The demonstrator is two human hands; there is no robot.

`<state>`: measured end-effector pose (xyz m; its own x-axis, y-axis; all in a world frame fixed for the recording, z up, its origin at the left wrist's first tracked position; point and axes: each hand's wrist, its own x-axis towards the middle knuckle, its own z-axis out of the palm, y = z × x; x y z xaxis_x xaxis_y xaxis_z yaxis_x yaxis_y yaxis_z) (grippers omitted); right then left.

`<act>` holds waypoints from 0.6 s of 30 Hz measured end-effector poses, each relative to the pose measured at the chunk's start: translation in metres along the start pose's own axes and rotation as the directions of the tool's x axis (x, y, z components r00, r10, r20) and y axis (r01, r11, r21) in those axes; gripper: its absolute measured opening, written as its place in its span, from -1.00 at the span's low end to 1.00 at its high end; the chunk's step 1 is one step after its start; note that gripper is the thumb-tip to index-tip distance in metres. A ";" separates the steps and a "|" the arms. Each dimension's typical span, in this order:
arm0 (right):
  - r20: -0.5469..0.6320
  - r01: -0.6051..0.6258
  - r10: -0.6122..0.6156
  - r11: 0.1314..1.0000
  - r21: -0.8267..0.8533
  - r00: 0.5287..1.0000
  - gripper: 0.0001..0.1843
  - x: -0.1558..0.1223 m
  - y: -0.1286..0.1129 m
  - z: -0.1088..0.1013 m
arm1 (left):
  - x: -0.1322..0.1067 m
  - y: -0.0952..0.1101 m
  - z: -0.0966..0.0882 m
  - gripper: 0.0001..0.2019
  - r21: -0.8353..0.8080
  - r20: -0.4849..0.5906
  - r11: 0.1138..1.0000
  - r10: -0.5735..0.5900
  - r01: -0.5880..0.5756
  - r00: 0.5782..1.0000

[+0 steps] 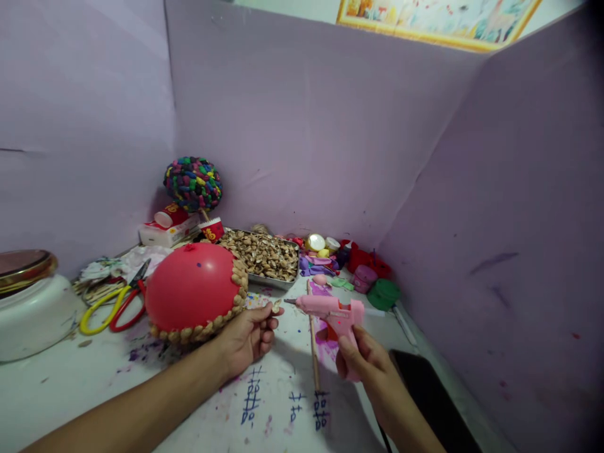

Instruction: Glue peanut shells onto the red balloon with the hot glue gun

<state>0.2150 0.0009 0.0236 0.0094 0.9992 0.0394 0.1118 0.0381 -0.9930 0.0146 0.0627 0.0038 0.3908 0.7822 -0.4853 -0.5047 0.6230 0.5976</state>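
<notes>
Lilac walls enclose a white, paint-spotted table [94, 377]. The left hand [248, 336] pinches a small tan nutshell [275, 308] between thumb and fingertips, just beside a red rubber balloon [191, 286] edged with rows of such shells. The right hand [365, 362] is clamped around the grip of a pink plastic glue gun [333, 309], its nozzle close to the nutshell. A thin wooden stick [313, 352] lies between the hands; a metal tray [274, 282] of shells stands behind the balloon, and yellow- and red-handled scissors [111, 308] lie to its left
</notes>
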 end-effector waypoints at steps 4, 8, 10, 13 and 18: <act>-0.010 0.033 -0.033 0.999 -0.020 0.999 -0.67 -0.003 -0.002 0.006 | -0.001 0.000 0.001 -0.85 0.018 -0.020 1.000 0.016 -0.016 1.000; 0.009 0.068 -0.067 0.996 -0.052 0.998 -0.72 -0.002 0.003 0.007 | -0.002 0.000 0.003 -0.84 0.017 -0.022 1.000 0.023 -0.023 0.999; 0.020 0.081 -0.080 0.995 -0.065 0.997 -0.73 0.000 0.007 0.007 | -0.003 0.000 0.004 -0.84 0.018 -0.014 1.000 0.024 -0.024 1.000; 0.041 0.118 -0.114 0.987 -0.111 0.993 -0.72 0.001 0.012 0.007 | -0.004 0.000 0.005 -0.83 0.037 -0.024 0.999 0.024 -0.023 0.999; 0.026 0.127 -0.124 0.967 -0.220 0.992 -0.70 0.002 0.018 0.007 | -0.003 -0.001 0.004 -0.84 0.062 -0.030 0.998 0.030 -0.028 0.999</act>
<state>0.2101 0.0038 0.0053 -0.0308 0.9868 0.1591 0.3278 0.1604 -0.9310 0.0172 0.0600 0.0075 0.3519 0.7999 -0.4861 -0.4669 0.6001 0.6495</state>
